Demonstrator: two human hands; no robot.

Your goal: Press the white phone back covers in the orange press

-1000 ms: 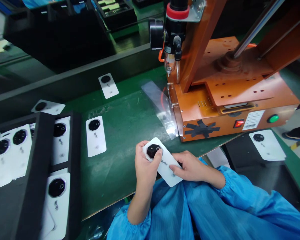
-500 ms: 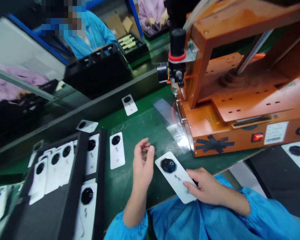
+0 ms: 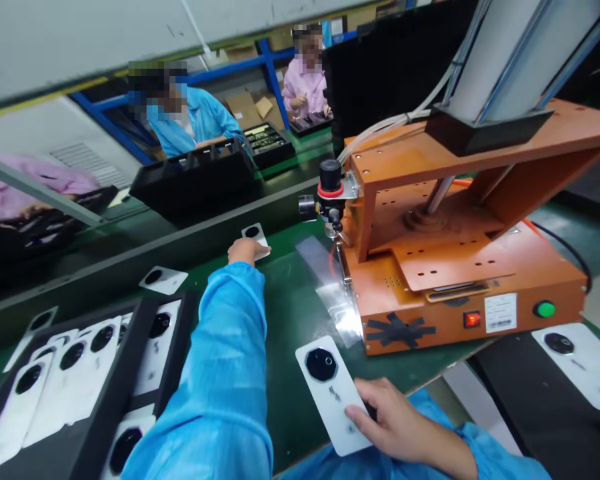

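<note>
My right hand (image 3: 397,417) grips a white panel (image 3: 333,393) by its lower right edge, thumb on top. This panel has a round black camera area and small dark writing, and is tilted over the table's front edge. Stretched far forward, my left hand (image 3: 243,251) has its fingers pressed together at the lower part of another white panel (image 3: 256,235) near the back ledge; its fingertips are partly hidden. A further white panel (image 3: 163,281) lies to the left of that hand, behind the black tray.
An orange press machine (image 3: 480,320) stands at the right, with clear film (image 3: 325,287) beside it. A black foam tray (image 3: 125,360) of white panels is at left. Another panel (image 3: 577,367) rests on black foam (image 3: 520,380) at right. People sit across the ledge.
My left hand has moved forward from the middle of the table to the far panel, its sleeve now crossing the table. My right hand still holds its panel. The view has tilted up.
</note>
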